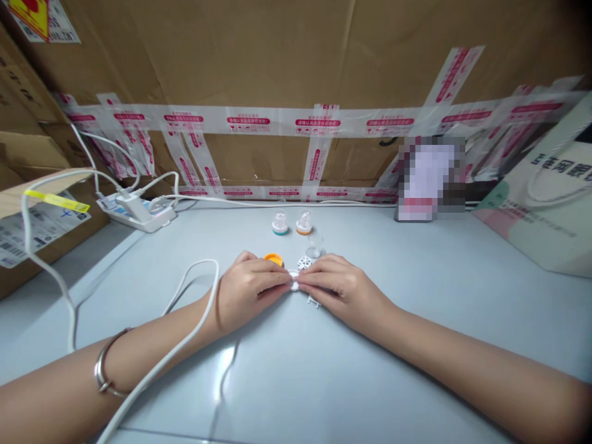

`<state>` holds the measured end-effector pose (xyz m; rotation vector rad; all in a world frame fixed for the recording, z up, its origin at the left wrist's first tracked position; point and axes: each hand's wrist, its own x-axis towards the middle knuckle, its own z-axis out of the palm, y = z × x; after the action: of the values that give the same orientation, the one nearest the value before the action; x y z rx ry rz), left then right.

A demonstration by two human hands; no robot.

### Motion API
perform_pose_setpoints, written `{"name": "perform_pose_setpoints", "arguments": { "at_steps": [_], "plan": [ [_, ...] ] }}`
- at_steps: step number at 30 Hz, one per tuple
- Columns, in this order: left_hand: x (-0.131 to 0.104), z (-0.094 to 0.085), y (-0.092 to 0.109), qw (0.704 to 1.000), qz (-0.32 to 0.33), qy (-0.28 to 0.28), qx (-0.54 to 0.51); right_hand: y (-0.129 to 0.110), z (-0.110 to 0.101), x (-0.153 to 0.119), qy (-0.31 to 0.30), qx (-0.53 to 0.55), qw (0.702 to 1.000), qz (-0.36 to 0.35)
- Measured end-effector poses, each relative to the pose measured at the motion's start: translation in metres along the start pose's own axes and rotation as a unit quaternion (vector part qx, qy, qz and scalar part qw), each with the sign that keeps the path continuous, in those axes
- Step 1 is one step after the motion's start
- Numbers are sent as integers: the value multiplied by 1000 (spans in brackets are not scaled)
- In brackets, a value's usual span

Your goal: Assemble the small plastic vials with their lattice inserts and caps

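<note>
Between my fingertips, low over the table, is a small white round part [295, 281]. My left hand [252, 282] pinches its left side, and my right hand [337, 285] pinches its right side. An orange ring-shaped cap [274, 259] lies just beyond my left fingers. Close to my right fingers are a white spoked piece [304, 263] and, nearer to me, a thin white piece [314, 301] partly under the hand. A clear dome [315, 246] rests behind them. Farther back stand two clear-topped pieces, one with a teal base [280, 223] and one with an orange base [304, 222].
A white cable [213, 296] loops over my left forearm. At the left are a power strip [155, 221] and an open carton [46, 237]. A phone [423, 185] leans against the large taped box [259, 55]; a paper bag [550, 203] stands at the right.
</note>
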<state>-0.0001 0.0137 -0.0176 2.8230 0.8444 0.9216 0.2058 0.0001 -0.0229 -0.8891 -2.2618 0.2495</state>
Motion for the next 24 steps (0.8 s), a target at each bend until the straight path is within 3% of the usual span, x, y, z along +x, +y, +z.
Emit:
{"name": "perform_pose_setpoints", "arguments": {
  "at_steps": [17, 24],
  "plan": [
    [-1, -3, 4, 992, 69, -20, 99, -5, -4, 0, -46, -77, 994, -58],
    [-2, -1, 5, 998, 32, -20, 58, -4, -2, -1, -21, -39, 998, -37]
  ]
}}
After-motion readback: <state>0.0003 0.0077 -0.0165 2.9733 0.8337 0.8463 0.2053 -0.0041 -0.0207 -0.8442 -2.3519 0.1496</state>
